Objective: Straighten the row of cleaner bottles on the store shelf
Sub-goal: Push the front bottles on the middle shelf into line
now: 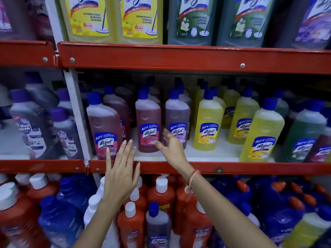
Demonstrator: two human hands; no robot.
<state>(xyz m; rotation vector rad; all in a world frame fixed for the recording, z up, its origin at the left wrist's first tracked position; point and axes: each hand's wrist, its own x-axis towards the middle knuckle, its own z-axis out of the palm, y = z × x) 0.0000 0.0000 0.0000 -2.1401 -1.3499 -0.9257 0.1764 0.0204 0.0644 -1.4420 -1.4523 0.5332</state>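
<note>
Both hands are raised toward the middle shelf (197, 167), fingers spread and holding nothing. The left hand (120, 169) hangs in front of the shelf's red lip, its fingertips (130, 141) level with the foot of the pink bottle (105, 126) at the left end of the front row. The right hand (172, 145) reaches further in, thumb and fingers parted around the gap between the red bottle (147, 122) and the purple bottle (177, 119); whether it touches either I cannot tell.

The row itself runs from 9 o'clock to 3 o'clock across the shelf, and it is uneven. The pink bottle stands at the lip, the red and purple ones sit back toward 12 o'clock, and the yellow bottles (208, 122) are staggered, the one at 3 o'clock forward at the edge.

The step in hand looks like the approach to the red and purple pair. Next, judging by how they lie, each hand should close on a bottle low on its body and draw it toward 6 o'clock until it lines up with the pink one, label facing out, without knocking the neighbours behind.
</note>
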